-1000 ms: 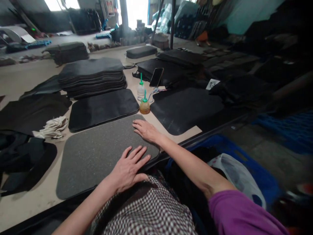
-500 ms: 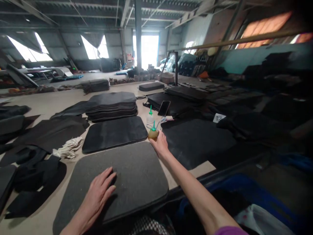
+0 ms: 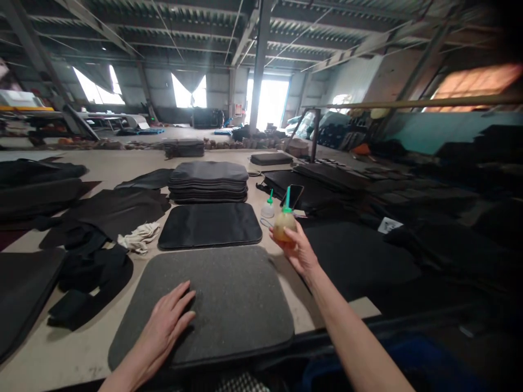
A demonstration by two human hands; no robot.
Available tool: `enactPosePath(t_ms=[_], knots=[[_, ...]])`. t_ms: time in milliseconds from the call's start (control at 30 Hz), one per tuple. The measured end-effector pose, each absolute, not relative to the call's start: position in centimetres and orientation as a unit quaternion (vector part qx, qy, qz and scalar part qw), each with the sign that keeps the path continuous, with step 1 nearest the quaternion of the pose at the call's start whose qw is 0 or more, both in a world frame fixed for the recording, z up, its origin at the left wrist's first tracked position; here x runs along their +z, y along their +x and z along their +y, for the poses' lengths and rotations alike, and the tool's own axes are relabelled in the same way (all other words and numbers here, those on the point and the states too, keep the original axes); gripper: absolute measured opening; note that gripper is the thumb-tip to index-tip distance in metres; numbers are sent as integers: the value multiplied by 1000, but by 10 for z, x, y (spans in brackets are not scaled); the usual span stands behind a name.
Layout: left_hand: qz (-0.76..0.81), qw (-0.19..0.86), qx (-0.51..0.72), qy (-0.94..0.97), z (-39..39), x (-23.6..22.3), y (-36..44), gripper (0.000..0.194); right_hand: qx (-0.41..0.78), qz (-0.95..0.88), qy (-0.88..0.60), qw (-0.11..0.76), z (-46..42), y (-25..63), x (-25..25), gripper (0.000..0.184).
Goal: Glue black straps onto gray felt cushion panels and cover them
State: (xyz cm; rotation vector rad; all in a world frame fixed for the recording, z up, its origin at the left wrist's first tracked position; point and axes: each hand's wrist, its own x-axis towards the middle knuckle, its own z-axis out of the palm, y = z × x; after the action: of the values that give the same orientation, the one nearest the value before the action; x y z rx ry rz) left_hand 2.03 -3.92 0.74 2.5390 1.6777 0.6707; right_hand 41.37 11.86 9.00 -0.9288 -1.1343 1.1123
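Note:
My right hand (image 3: pixel 300 250) is wrapped around a squeeze bottle (image 3: pixel 285 224) with a green nozzle and amber liquid inside, raised above the table. My left hand (image 3: pixel 169 318) rests with fingers stretched out on a dark grey rounded mat (image 3: pixel 229 294) in front of me. Just beyond it lies a smooth black mat (image 3: pixel 210 224). A second squeeze bottle (image 3: pixel 267 209), pale with a green nozzle, stands behind the held one. Partly hidden by the held bottle's nozzle is a phone (image 3: pixel 296 195).
Behind the black mat is a stack of mats (image 3: pixel 208 182). Crumpled white gloves or cloth (image 3: pixel 139 237) lie to the left, near black scraps (image 3: pixel 96 283). Black sheets (image 3: pixel 359 261) cover the right side. A pale tabletop (image 3: pixel 73 359) shows along the left.
My right hand has lifted the amber bottle off the table, bringing it up and nearer. The left hand stays on the grey mat. The camera view has shifted left and up.

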Motion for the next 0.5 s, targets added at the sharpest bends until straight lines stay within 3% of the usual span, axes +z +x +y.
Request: enactPosePath(t_ms=[133, 367, 500], knots=[[529, 30, 198, 825, -40, 18, 33, 43, 530, -562, -383, 507, 95, 379, 112, 63], [532, 74, 143, 831, -48, 37, 47, 54, 556, -633, -362, 399, 62, 283, 107, 50], [557, 90, 125, 816, -47, 35, 45, 61, 510, -715, -347, 329, 47, 237, 97, 46]])
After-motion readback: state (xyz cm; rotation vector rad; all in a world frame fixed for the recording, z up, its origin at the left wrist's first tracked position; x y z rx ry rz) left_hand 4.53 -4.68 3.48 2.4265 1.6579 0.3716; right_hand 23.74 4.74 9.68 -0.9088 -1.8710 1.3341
